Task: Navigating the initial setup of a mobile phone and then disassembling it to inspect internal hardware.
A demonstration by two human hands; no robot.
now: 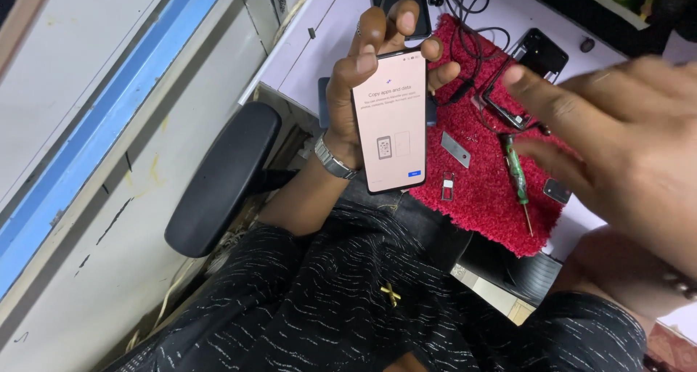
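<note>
The left hand (356,89) is holding a lit pink-screened phone (390,121) with fingers (428,50) clamped around it, while the right hand (624,132) is hovering beside it, fingers spread apart.

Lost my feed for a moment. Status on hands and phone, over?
Left hand grips the lit, pale-screened smartphone, upright. Right hand open, blurred, apart from the phone, above the red fuzzy mat. Green-handled screwdriver lies on the mat. Nothing between them.
</note>
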